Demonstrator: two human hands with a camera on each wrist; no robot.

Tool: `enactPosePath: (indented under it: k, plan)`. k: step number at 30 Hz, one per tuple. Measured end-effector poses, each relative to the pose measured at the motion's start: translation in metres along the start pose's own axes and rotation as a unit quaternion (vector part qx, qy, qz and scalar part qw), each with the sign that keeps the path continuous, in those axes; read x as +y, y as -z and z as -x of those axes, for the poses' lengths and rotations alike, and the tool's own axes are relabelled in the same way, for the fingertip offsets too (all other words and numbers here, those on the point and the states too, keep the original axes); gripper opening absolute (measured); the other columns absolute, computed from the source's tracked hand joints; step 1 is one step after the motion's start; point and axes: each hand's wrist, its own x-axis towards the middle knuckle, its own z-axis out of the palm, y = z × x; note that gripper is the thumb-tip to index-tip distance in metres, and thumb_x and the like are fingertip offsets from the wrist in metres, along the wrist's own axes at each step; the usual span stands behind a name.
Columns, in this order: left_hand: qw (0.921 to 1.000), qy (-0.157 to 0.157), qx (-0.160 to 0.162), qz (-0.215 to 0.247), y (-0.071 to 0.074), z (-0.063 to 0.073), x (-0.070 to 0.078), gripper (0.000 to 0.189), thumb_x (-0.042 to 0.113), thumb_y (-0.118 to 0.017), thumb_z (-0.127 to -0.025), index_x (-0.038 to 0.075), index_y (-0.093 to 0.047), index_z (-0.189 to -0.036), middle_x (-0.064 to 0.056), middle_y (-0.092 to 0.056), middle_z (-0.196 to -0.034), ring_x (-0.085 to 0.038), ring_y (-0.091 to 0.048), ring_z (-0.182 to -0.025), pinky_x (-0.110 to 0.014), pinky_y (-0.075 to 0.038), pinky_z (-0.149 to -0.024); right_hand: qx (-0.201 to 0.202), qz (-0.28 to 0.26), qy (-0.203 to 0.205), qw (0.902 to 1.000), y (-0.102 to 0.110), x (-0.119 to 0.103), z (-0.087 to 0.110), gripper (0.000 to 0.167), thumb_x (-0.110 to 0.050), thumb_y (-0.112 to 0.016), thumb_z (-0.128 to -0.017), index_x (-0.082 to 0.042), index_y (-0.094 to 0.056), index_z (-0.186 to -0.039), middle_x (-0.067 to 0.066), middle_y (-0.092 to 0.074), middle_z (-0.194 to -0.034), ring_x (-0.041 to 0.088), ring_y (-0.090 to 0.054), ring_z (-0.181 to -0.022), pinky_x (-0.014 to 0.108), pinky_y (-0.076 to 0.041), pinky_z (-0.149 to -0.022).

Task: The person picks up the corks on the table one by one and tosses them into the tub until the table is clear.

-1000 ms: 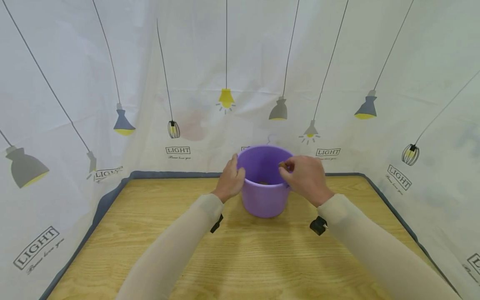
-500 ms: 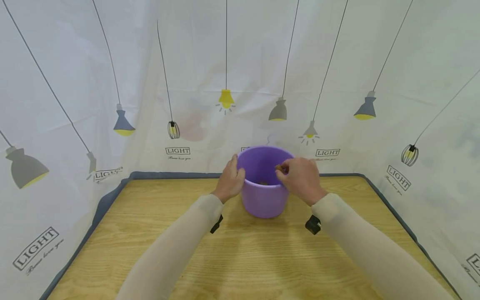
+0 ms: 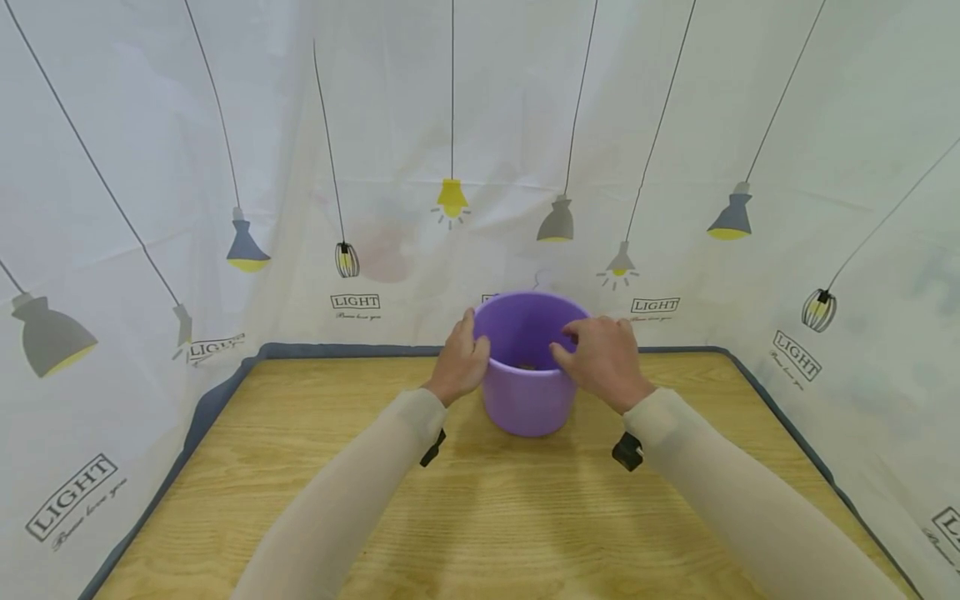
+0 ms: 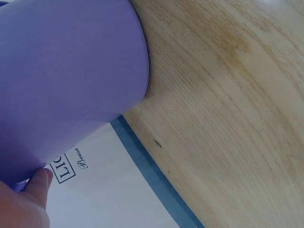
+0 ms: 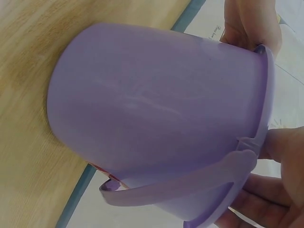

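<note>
A purple plastic bucket [image 3: 529, 402] stands upright near the table's far side. My left hand [image 3: 459, 362] grips its rim on the left, with the thumb at the front and the fingers around the outside. Over the right side of the rim is my right hand [image 3: 603, 354], thumb and fingers apart, with nothing visible between them. In the right wrist view its fingers [image 5: 266, 204] extend past the rim, partly hidden behind it. The bucket's handle [image 5: 166, 190] hangs down on that side. A small brown thing [image 3: 528, 367] shows low inside the bucket, mostly hidden by the front rim.
The wood-grain table [image 3: 480, 517] spreads in front of the bucket. White cloth [image 3: 420, 125] printed with lamps surrounds it at the back and both sides, with a blue-grey border [image 3: 360, 349] along the table's edge.
My right hand has moved a little left over the bucket. Its thumb and fingers have parted, and the small brown piece they pinched is gone from them. The left hand keeps its place.
</note>
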Motion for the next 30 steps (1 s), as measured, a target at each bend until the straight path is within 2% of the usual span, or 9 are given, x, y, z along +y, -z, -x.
enactPosePath:
  k: [12, 24, 30]
  plan:
    - [1.0000, 0.003, -0.002, -0.001, -0.001, 0.000, 0.000, 0.065, 0.025, -0.031, -0.107, 0.001, -0.008, -0.163, -0.020, -0.020, -0.168, -0.032, -0.021, -0.154, -0.045, -0.019, -0.125, 0.021, -0.013, 0.004, 0.9997, 0.001, 0.002, 0.005, 0.039, -0.035, -0.071, -0.092, -0.004, -0.077, -0.115, 0.015, -0.076, -0.110, 0.038, -0.066, -0.100, 0.052, -0.043, -0.085]
    - [1.0000, 0.002, 0.003, 0.000, -0.001, -0.001, -0.003, 0.067, 0.027, -0.033, -0.107, 0.000, -0.008, -0.163, -0.022, -0.021, -0.167, -0.033, -0.022, -0.153, -0.045, -0.018, -0.125, 0.043, -0.030, 0.007, 0.9986, 0.000, 0.010, 0.014, 0.043, -0.035, -0.069, -0.094, -0.002, -0.073, -0.121, 0.019, -0.073, -0.119, 0.041, -0.063, -0.112, 0.059, -0.042, -0.096]
    - [0.9999, -0.013, 0.010, 0.000, 0.000, -0.001, -0.007, 0.071, 0.034, -0.037, -0.109, 0.000, -0.005, -0.163, -0.022, -0.020, -0.167, -0.032, -0.022, -0.154, -0.044, -0.018, -0.125, 0.058, -0.036, 0.014, 0.9976, -0.001, 0.016, 0.016, 0.050, -0.039, -0.066, -0.095, 0.000, -0.070, -0.125, 0.019, -0.069, -0.127, 0.042, -0.060, -0.119, 0.061, -0.040, -0.100]
